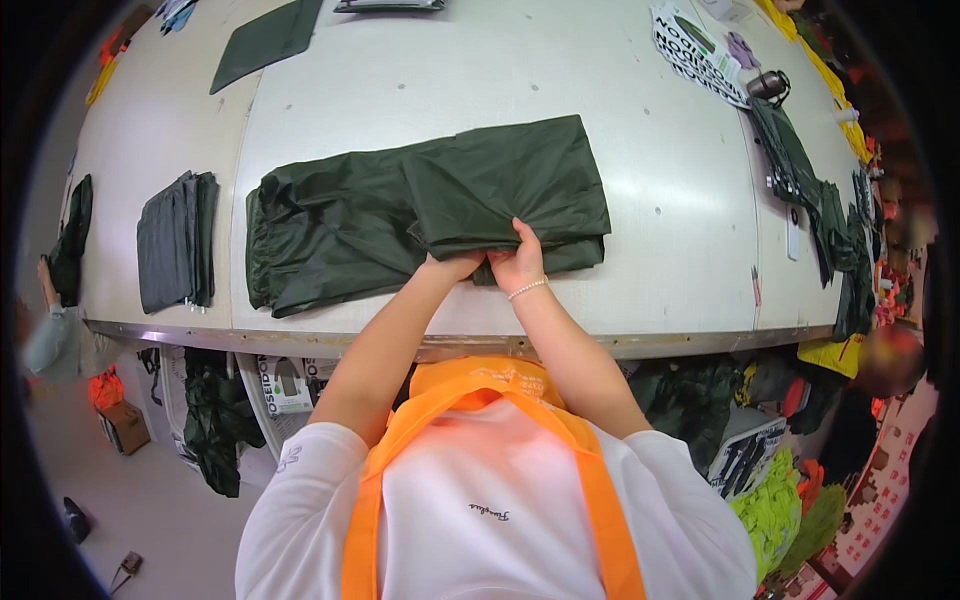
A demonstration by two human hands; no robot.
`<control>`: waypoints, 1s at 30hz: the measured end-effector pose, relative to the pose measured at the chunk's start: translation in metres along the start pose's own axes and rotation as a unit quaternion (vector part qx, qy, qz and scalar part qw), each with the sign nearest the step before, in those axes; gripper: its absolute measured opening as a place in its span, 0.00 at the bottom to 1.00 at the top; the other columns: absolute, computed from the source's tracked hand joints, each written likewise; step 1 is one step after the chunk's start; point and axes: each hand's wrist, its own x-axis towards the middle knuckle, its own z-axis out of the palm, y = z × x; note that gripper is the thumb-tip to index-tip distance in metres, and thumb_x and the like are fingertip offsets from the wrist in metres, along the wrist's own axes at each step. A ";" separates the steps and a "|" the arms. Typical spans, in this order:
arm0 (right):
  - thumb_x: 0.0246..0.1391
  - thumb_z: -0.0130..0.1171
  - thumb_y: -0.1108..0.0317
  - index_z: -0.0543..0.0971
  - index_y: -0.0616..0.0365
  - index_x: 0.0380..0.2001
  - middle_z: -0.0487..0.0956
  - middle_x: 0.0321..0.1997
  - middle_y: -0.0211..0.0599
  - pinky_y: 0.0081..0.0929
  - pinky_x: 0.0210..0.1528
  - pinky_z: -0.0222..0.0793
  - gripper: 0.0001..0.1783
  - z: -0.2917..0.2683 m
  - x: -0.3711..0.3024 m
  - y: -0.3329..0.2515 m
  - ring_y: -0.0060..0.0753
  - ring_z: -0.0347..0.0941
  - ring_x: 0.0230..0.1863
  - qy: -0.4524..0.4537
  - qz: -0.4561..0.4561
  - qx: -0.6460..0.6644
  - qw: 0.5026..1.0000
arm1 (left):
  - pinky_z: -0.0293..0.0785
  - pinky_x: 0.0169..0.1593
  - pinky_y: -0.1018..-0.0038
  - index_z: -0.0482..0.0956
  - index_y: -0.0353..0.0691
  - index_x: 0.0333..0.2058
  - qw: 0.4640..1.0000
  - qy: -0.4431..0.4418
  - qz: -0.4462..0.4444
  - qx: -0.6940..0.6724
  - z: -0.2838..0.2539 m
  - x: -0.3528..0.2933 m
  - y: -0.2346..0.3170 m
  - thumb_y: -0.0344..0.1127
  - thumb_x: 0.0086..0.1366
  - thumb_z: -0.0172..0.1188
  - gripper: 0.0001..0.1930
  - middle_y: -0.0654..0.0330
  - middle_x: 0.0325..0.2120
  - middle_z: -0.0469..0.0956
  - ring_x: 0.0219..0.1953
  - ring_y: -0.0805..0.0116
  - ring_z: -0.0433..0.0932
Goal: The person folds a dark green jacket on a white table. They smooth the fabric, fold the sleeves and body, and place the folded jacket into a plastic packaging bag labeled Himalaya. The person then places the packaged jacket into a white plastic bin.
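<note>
- Dark-green garment (428, 200) lies at twelve o'clock.
- Your right hand (517, 262) pinches its near edge.
- Your left hand (456, 265) is partly underneath; I can't tell its grip.

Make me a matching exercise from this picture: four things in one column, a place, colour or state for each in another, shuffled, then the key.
Things
1: dark green cloth
2: folded stack
3: beaded bracelet
4: apron

Places, colours, states
A: orange, worn over a white shirt
B: pale, around the right wrist
C: on the table, at the left, touched by neither hand
D: touched by both the left hand and the right hand

Right pairs: 1-D, 2-C, 3-B, 4-A
</note>
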 end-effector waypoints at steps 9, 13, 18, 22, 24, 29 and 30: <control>0.57 0.54 0.49 0.65 0.67 0.53 0.72 0.51 0.48 0.37 0.57 0.65 0.32 0.021 -0.033 0.010 0.42 0.68 0.54 0.102 0.046 -0.147 0.983 | 0.71 0.36 0.66 0.77 0.36 0.21 0.954 0.298 0.018 -0.009 -0.116 -0.081 -0.053 0.27 0.49 0.55 0.04 0.54 0.23 0.78 0.29 0.54 0.76; 0.57 0.55 0.50 0.72 0.70 0.48 0.77 0.45 0.52 0.29 0.47 0.73 0.30 0.033 -0.086 -0.034 0.38 0.77 0.43 -0.063 0.115 -0.559 0.819 | 0.68 0.47 0.66 0.77 0.34 0.36 0.801 0.487 -0.199 -0.285 -0.143 -0.101 -0.103 0.33 0.56 0.58 0.10 0.54 0.38 0.76 0.41 0.58 0.74; 0.50 0.61 0.62 0.75 0.54 0.49 0.69 0.59 0.42 0.47 0.63 0.54 0.22 0.092 -0.044 -0.061 0.50 0.60 0.61 -0.270 -0.473 -0.813 0.206 | 0.57 0.60 0.59 0.59 0.32 0.56 0.629 0.623 -0.417 -0.208 -0.082 -0.156 -0.122 0.38 0.58 0.62 0.31 0.47 0.57 0.57 0.57 0.50 0.61; 0.53 0.55 0.48 0.61 0.41 0.63 0.51 0.71 0.37 0.51 0.69 0.36 0.35 0.056 0.019 -0.100 0.50 0.41 0.71 -0.222 -0.388 -0.891 0.074 | 0.65 0.55 0.58 0.64 0.33 0.54 0.473 0.487 -0.389 -0.623 -0.090 -0.161 -0.132 0.39 0.59 0.61 0.28 0.50 0.50 0.69 0.51 0.52 0.69; 0.53 0.54 0.47 0.61 0.40 0.64 0.50 0.71 0.37 0.52 0.69 0.35 0.35 0.047 0.024 -0.100 0.50 0.40 0.71 -0.215 -0.403 -0.887 0.069 | 0.63 0.57 0.58 0.66 0.33 0.52 0.428 0.452 -0.341 -0.705 -0.101 -0.158 -0.162 0.36 0.60 0.60 0.24 0.50 0.49 0.71 0.52 0.51 0.70; 0.52 0.54 0.45 0.63 0.34 0.62 0.51 0.70 0.39 0.53 0.68 0.36 0.34 0.037 0.030 -0.099 0.51 0.41 0.70 -0.217 -0.429 -0.874 0.068 | 0.69 0.55 0.61 0.70 0.32 0.48 0.431 0.454 -0.114 -0.772 -0.153 -0.129 -0.146 0.20 0.56 0.53 0.19 0.51 0.46 0.74 0.49 0.55 0.73; 0.52 0.54 0.45 0.63 0.33 0.62 0.51 0.70 0.39 0.53 0.68 0.37 0.33 0.035 0.032 -0.100 0.51 0.42 0.70 -0.216 -0.432 -0.873 0.068 | 0.69 0.54 0.63 0.71 0.32 0.47 0.501 0.472 -0.076 -0.721 -0.171 -0.116 -0.103 0.21 0.56 0.55 0.18 0.51 0.45 0.75 0.48 0.57 0.74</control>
